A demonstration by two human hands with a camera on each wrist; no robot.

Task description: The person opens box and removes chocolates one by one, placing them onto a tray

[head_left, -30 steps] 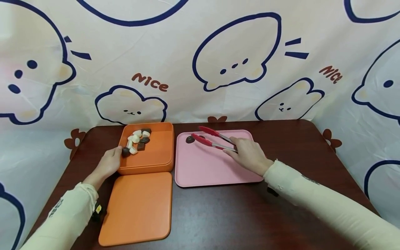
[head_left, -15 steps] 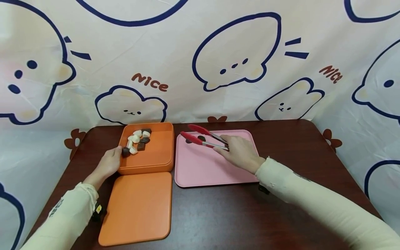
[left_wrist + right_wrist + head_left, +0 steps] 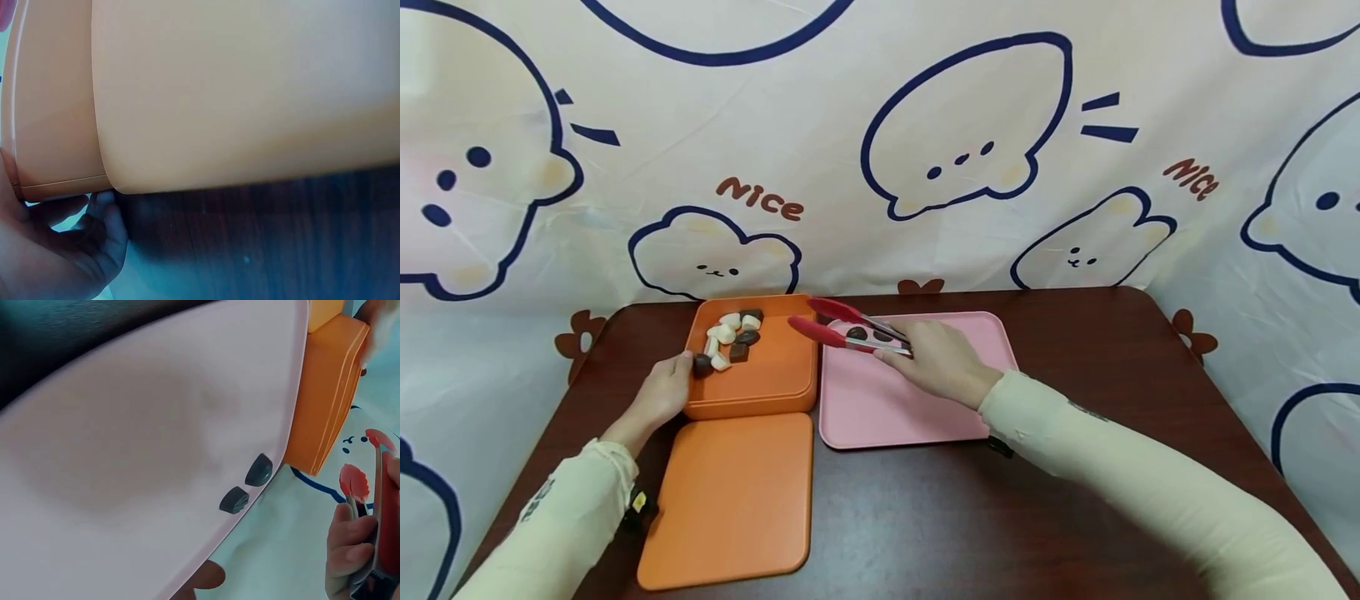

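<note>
My right hand (image 3: 936, 358) holds metal tongs with red tips (image 3: 817, 332) above the pink tray (image 3: 902, 417). The spread tips reach over the right rim of the orange box (image 3: 775, 379), with nothing between them in the right wrist view. Two dark chocolates (image 3: 259, 470) lie near the tray's back left corner. Inside the box, white chocolates (image 3: 724, 333) and brown chocolates (image 3: 739, 352) are bunched on the left. At the box's left wall, my left hand (image 3: 662, 389) grips it, thumb at the rim beside a round dark chocolate (image 3: 702, 365).
A flat orange lid (image 3: 730, 504) lies in front of the box. Box, lid and tray are on a dark wooden table (image 3: 925, 525). A printed white cloth (image 3: 835, 167) hangs behind and at both sides.
My right hand has moved left with the tongs, from above the tray's dark chocolates to the box's right rim. The left hand and the box have stayed put.
</note>
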